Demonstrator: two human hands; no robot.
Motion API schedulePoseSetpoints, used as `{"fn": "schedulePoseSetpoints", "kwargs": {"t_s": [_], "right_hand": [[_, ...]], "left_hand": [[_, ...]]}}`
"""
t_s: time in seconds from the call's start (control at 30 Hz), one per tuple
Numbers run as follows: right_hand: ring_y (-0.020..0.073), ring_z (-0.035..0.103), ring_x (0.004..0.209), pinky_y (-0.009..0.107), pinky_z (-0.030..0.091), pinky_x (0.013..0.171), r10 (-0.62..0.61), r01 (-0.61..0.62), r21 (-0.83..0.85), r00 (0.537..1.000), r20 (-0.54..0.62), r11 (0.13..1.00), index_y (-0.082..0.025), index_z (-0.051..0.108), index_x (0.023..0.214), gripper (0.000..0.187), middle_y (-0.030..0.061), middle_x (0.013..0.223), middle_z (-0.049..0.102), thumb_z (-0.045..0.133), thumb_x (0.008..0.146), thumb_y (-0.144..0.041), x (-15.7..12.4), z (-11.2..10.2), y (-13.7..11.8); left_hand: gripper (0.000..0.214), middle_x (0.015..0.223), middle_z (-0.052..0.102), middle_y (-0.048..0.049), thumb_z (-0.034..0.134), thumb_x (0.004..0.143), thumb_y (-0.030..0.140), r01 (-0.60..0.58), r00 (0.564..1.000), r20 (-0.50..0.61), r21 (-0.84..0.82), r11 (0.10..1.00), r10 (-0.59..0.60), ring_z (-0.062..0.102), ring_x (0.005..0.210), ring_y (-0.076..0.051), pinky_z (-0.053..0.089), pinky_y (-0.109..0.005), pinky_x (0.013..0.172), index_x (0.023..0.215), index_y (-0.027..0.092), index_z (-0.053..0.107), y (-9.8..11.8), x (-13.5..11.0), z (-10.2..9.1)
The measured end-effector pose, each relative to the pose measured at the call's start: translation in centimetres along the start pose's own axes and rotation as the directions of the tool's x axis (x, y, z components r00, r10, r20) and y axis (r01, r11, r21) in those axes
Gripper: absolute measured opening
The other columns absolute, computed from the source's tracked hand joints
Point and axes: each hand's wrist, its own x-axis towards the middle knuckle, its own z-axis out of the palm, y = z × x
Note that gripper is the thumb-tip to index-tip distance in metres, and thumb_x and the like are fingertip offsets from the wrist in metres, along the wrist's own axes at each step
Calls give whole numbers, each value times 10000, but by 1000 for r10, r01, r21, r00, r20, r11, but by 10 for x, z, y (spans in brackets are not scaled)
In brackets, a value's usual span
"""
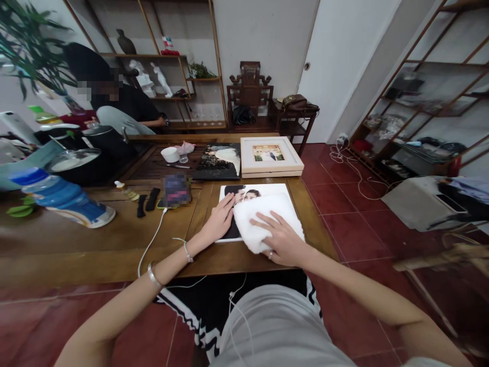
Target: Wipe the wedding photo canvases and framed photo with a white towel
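Observation:
A large photo print [267, 191] of a couple lies flat at the near edge of the wooden table [95, 239]. My left hand [219, 219] rests flat on its left side, fingers stretched out. My right hand [280, 239] presses a folded white cloth [263, 216] onto the print, fingers spread over the cloth.
Behind the print lie a white framed photo [270, 155] and a dark photo album [217, 162]. A phone [176, 191] on a white cable, a small white bowl [170, 154] and a tipped blue-capped bottle [61, 199] sit to the left. Another person [122, 107] sits at the far left. Shelves [428, 102] stand at the right.

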Motion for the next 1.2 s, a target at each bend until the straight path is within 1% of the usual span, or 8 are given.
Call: {"fn": "schedulePoseSetpoints", "kwargs": {"t_s": [0.13, 0.27, 0.37, 0.5, 0.77, 0.87, 1.0, 1.2], "right_hand": [[255, 292, 1313, 500, 209, 1073, 40, -40, -4, 999, -29, 999, -191, 662, 935, 194, 84, 1358, 452, 538, 801, -257, 12, -2, 38], [259, 384, 1257, 488, 244, 1063, 214, -223, -56, 969, -126, 973, -156, 641, 1014, 253, 138, 1343, 458, 494, 854, -287, 27, 2, 90], [260, 413, 1234, 493, 259, 1050, 298, -317, -78, 936, -190, 945, -146, 634, 1032, 274, 161, 1306, 490, 479, 871, -306, 33, 6, 111], [267, 341, 1285, 508, 212, 1067, 246, -262, -78, 955, -168, 962, -147, 655, 956, 217, 153, 1313, 486, 516, 835, -262, 27, 6, 99], [290, 212, 1341, 553, 105, 1086, 105, -105, 3, 994, -34, 995, -169, 656, 770, 112, 95, 1381, 420, 553, 748, -205, -28, -9, 8], [294, 184, 1349, 558, 88, 1091, 63, -63, 38, 998, 12, 997, -175, 650, 761, 96, 73, 1406, 386, 564, 723, -194, -43, -13, -11], [261, 259, 1327, 524, 166, 1091, 46, -47, 84, 999, 21, 995, -182, 647, 800, 113, 71, 1370, 439, 542, 768, -209, -37, -18, 5], [273, 441, 1205, 486, 299, 1035, 163, -162, 18, 985, -61, 987, -155, 659, 929, 239, 139, 1307, 496, 481, 866, -302, 16, -12, 78]], "left_hand": [[445, 1443, 323, -112, 305, 924, 275, 15, 1000, 7, 12, 1000, -15, 272, 1341, -220, 267, -451, 1080, 1349, 166, 381, -3, 1, 0], [449, 1435, 335, -125, 311, 920, 279, 11, 1000, 17, 24, 1000, -11, 267, 1343, -227, 281, -458, 1071, 1340, 142, 394, -3, 1, 0], [446, 1436, 334, -118, 310, 920, 276, 10, 1000, 8, 8, 1000, -11, 273, 1340, -230, 291, -464, 1065, 1343, 157, 390, -1, 1, -1], [438, 1428, 349, -112, 322, 916, 269, 30, 999, -20, 9, 1000, -30, 290, 1332, -231, 285, -457, 1071, 1333, 160, 407, 1, 1, 0], [427, 1418, 367, -109, 323, 916, 249, 38, 998, -57, -10, 999, -39, 293, 1329, -230, 284, -460, 1069, 1322, 161, 421, 3, 0, 3], [428, 1419, 366, -108, 329, 914, 249, 37, 997, -62, -10, 999, -37, 295, 1329, -228, 279, -456, 1072, 1324, 165, 418, 2, 0, 4], [430, 1417, 371, -104, 337, 912, 251, 23, 998, -52, -14, 1000, -24, 297, 1329, -224, 285, -456, 1069, 1327, 172, 416, 0, 0, 3], [430, 1416, 373, -108, 338, 911, 249, 18, 999, -38, -16, 1000, -18, 297, 1328, -235, 295, -470, 1064, 1324, 166, 423, 2, 0, 0]]}}
